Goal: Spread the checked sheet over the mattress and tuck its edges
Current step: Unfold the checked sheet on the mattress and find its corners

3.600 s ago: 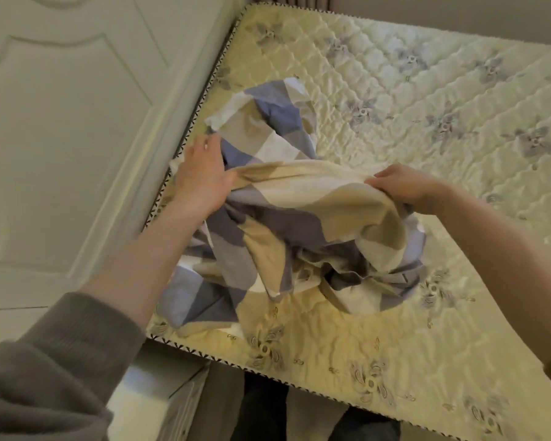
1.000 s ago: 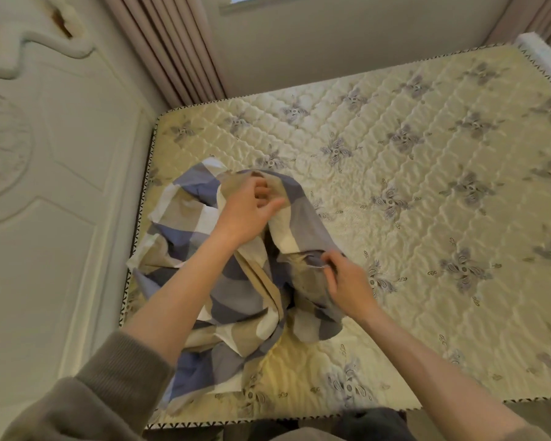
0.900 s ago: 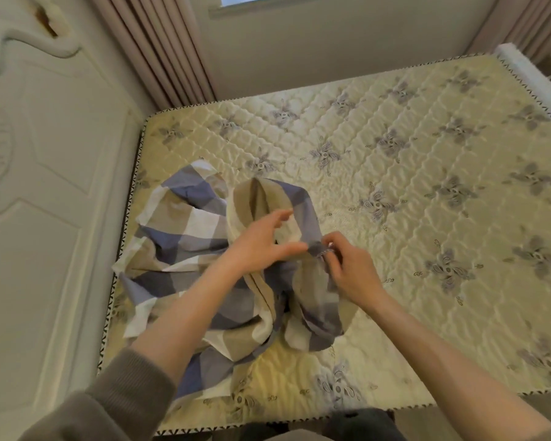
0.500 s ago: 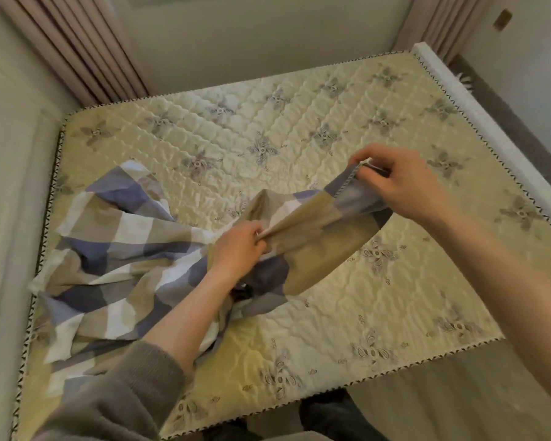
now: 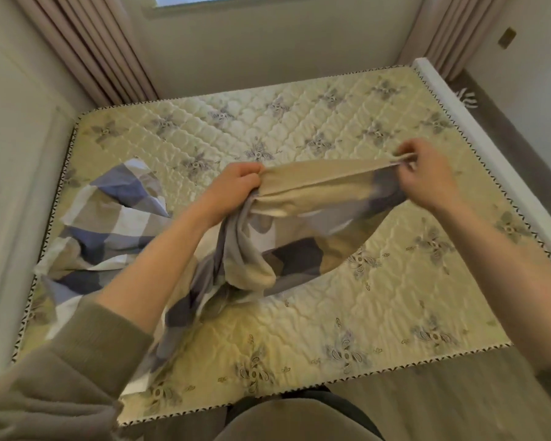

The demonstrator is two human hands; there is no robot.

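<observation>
The checked sheet [image 5: 115, 224], in blue, beige and white squares, lies bunched on the left half of the quilted cream mattress [image 5: 379, 297]. One edge of it is lifted and pulled taut above the mattress's middle. My left hand [image 5: 236, 189] grips that edge in a fist near the centre. My right hand [image 5: 427, 176] pinches the same edge further right, and the cloth between them hangs down in a loose fold.
A white headboard [image 5: 16, 173] runs along the left side. Pink curtains [image 5: 86, 49] and a wall with a window stand behind the bed. A white bed rail [image 5: 468, 116] borders the right edge, with floor [image 5: 522, 128] beyond it. The near mattress edge is just in front of me.
My right hand has pulled the sheet's edge further right and up, stretching it taut. My left hand has risen with its grip on the same edge. The view has tilted up.
</observation>
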